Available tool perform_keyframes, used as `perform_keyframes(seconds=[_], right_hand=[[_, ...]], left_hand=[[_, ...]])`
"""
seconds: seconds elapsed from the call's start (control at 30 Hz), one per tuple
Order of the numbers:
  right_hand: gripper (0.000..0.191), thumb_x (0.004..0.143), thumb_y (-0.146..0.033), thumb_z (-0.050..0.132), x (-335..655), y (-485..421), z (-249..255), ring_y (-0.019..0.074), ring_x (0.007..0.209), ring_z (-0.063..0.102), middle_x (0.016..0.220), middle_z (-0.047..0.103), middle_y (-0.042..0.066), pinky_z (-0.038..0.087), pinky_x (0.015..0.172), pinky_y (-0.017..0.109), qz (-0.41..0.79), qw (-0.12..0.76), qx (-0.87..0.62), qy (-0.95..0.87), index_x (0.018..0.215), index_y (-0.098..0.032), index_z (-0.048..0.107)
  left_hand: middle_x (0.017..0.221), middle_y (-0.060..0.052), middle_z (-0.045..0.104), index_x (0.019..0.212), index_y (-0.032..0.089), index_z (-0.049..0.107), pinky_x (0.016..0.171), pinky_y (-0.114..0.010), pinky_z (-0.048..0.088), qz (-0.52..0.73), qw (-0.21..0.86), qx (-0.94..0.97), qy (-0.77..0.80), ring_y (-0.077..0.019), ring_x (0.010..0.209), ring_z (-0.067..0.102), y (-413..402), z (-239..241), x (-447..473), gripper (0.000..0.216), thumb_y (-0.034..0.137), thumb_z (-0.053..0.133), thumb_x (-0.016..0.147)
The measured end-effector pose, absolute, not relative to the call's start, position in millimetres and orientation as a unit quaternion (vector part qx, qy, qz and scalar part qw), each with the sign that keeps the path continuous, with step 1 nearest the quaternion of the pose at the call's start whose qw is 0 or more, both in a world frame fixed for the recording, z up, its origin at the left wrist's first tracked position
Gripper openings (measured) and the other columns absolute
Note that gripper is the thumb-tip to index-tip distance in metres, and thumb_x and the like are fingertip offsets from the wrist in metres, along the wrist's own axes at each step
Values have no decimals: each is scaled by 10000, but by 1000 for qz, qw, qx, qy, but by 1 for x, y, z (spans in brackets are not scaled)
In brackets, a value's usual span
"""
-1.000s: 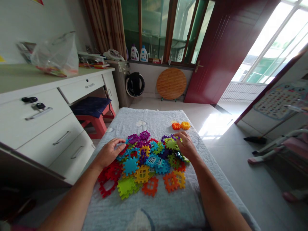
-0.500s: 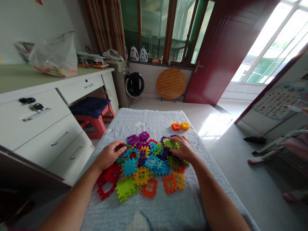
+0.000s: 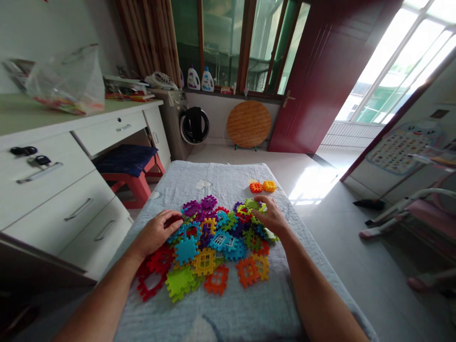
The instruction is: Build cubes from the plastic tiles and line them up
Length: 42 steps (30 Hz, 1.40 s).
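Observation:
A heap of colourful plastic interlocking tiles (image 3: pixel 210 244) lies on a table covered with a light blue-grey cloth (image 3: pixel 221 178). My left hand (image 3: pixel 156 232) rests on the heap's left edge, fingers curled over a red piece. My right hand (image 3: pixel 272 218) lies on the right edge of the heap, its fingertips on a light green tile (image 3: pixel 253 205). An orange tile and a yellow tile joined together (image 3: pixel 262 186) sit apart, beyond the heap near the table's far right.
White drawers (image 3: pixel 60 190) and a desk with a clear plastic bag (image 3: pixel 67 80) stand to the left. A red stool with a blue cushion (image 3: pixel 131 166) is beside the table. A round wooden board (image 3: pixel 248 124) leans on the far wall. Tiled floor (image 3: pixel 356 237) lies to the right.
My right hand slid up and left over the heap onto the light green tile. My left hand closed slightly over the red piece. The view shifted a little.

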State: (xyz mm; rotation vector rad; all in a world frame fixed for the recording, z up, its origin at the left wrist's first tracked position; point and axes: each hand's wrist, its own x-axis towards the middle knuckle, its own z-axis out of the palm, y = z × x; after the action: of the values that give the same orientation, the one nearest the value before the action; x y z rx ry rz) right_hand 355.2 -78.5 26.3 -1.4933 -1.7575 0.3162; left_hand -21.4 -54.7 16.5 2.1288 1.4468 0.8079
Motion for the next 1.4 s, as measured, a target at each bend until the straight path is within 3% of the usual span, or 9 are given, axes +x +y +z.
perform_keyframes(seconds=[0.17, 0.4, 0.57, 0.73, 0.83, 1.0, 1.2, 1.4], right_hand=[[323, 765, -339, 675, 368, -84, 36, 243, 1076, 526, 1087, 619, 62, 393, 958, 432, 135, 342, -566, -738, 1062, -236, 601], [256, 670, -135, 652, 387, -91, 41, 227, 958, 546, 967, 621, 44, 403, 914, 412, 145, 197, -561, -791, 898, -240, 699], [176, 741, -139, 574, 380, -87, 42, 189, 843, 583, 872, 661, 35, 430, 851, 362, 163, 257, -533, -789, 839, -215, 699], [228, 857, -307, 491, 379, -79, 36, 126, 588, 511, 676, 592, -7, 405, 554, 254, 213, 380, -574, -693, 958, -192, 660], [249, 850, -324, 498, 379, -76, 28, 108, 505, 443, 569, 506, -50, 353, 486, 233, 223, 394, -592, -667, 1016, -186, 621], [175, 794, -294, 587, 379, -76, 23, 126, 612, 532, 728, 627, -2, 424, 598, 264, 173, 321, -606, -707, 921, -189, 648], [506, 683, -400, 737, 375, -83, 24, 213, 905, 577, 1023, 611, 66, 468, 826, 365, 130, 266, -593, -748, 1135, -204, 620], [602, 645, -347, 770, 370, -88, 30, 259, 1044, 522, 1097, 565, 92, 424, 934, 417, 116, 235, -583, -769, 1194, -191, 579]], left_hand=[[1038, -66, 676, 978, 204, 655, 926, -359, 483, 293, 221, 771, 521, -233, 999, 622, -54, 15, -22, 429, 576, 525, 809], [1043, -65, 674, 971, 208, 658, 926, -357, 485, 296, 211, 773, 519, -234, 1002, 621, -54, 13, -22, 416, 568, 527, 810], [1044, -67, 672, 975, 210, 653, 925, -364, 484, 292, 209, 776, 518, -236, 999, 620, -54, 14, -22, 417, 572, 524, 812], [1045, -67, 671, 985, 207, 650, 922, -355, 486, 292, 211, 776, 518, -234, 997, 623, -53, 10, -23, 427, 577, 524, 814], [1041, -65, 675, 977, 211, 657, 917, -351, 490, 295, 204, 777, 517, -233, 987, 628, -52, 9, -23, 423, 578, 529, 808], [1040, -60, 679, 968, 216, 665, 916, -344, 493, 298, 197, 779, 516, -230, 982, 632, -52, 10, -23, 410, 569, 537, 804], [1043, -60, 672, 969, 220, 659, 924, -353, 486, 297, 200, 779, 515, -234, 993, 625, -52, 10, -24, 408, 573, 533, 808], [1052, -65, 664, 979, 213, 649, 935, -361, 475, 289, 208, 779, 516, -236, 1007, 616, -53, 12, -23, 411, 570, 529, 814]])
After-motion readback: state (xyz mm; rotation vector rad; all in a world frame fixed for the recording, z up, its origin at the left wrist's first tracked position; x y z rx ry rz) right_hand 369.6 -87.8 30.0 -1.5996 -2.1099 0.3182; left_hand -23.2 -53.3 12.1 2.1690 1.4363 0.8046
